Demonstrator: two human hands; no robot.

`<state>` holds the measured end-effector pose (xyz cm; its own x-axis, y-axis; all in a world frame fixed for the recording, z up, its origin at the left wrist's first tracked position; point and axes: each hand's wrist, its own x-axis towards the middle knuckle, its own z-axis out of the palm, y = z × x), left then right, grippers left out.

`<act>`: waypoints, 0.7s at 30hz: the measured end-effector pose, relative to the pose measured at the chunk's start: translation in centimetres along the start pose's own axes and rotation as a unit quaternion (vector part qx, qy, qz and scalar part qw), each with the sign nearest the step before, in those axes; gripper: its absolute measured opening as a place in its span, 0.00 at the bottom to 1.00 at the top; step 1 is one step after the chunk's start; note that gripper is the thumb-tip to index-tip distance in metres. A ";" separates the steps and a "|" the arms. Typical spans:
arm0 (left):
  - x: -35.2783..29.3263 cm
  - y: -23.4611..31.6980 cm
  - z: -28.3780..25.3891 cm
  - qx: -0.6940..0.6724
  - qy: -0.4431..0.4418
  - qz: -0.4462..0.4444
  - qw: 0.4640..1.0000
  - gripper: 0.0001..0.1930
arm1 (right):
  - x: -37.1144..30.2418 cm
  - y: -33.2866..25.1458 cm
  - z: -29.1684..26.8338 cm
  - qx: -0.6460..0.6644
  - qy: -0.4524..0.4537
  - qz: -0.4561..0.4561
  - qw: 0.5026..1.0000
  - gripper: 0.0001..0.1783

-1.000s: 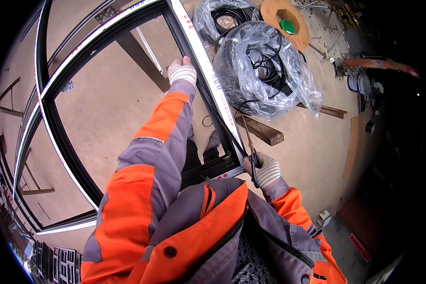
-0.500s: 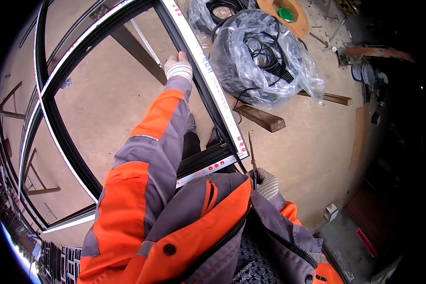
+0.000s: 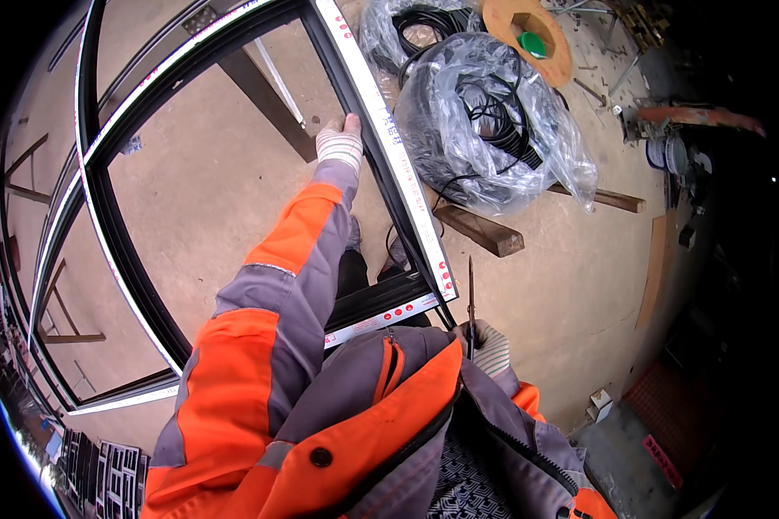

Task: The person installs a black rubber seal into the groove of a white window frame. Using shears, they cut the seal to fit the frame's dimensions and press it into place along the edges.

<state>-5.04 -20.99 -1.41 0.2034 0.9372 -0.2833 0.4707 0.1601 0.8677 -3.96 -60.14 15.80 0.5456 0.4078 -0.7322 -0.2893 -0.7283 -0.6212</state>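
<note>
A large window frame (image 3: pixel 414 199) of black profiles with white protective film stands in front of me. My left hand (image 3: pixel 339 143), in a striped knit glove, closes its fingers around the inner side of the frame's right bar. Low at the frame's near right corner is my gloved right hand (image 3: pixel 492 348), partly hidden by my jacket. It grips a slim dark pointed tool that looks like scissors (image 3: pixel 471 298), tip upward. A black rubber strip (image 3: pixel 442 311) hangs at that corner, close to the right hand; whether the hand touches it is hidden.
Clear plastic bags (image 3: pixel 493 130) with coiled black strip lie on the floor beyond the frame. Wooden beams (image 3: pixel 480 230) lie nearby, and a wooden reel end (image 3: pixel 556 43) stands behind. More frames (image 3: pixel 39 259) lean at the left. A small white box (image 3: pixel 601 405) is at the right.
The whole view has shifted slightly, so the frame and bags appear lower and further right. Both hands keep their holds. The pointed tool stands a little more upright.
</note>
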 end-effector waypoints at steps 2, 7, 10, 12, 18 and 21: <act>0.4 -2.4 0.8 -0.057 0.002 -0.003 0.998 0.19 | 0.1 -0.1 0.2 -0.008 -0.006 -0.005 1.000 0.10; -0.6 0.1 0.9 0.045 0.014 -0.021 0.999 0.19 | 0.1 -1.2 0.3 -0.040 0.006 -0.005 0.999 0.10; -0.8 0.2 0.4 0.015 0.002 -0.033 0.999 0.20 | 0.1 -1.0 0.4 -0.022 0.001 -0.004 1.000 0.10; -1.6 0.4 0.3 -0.035 0.003 -0.043 0.998 0.21 | 0.3 -0.7 0.4 -0.016 -0.001 0.006 1.000 0.10; -3.1 -0.1 1.1 -0.018 0.004 -0.043 0.999 0.20 | 0.7 -0.5 0.5 -0.011 -0.003 0.004 1.000 0.10; -2.9 0.5 1.0 0.035 0.014 -0.041 0.998 0.21 | 1.0 -0.7 0.5 -0.039 0.000 -0.006 0.999 0.10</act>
<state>-4.51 -23.97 -0.55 0.1385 0.9305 -0.3390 0.5434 0.2148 0.8115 -3.60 -58.98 15.34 0.5483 0.4177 -0.7245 -0.2207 -0.7634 -0.6071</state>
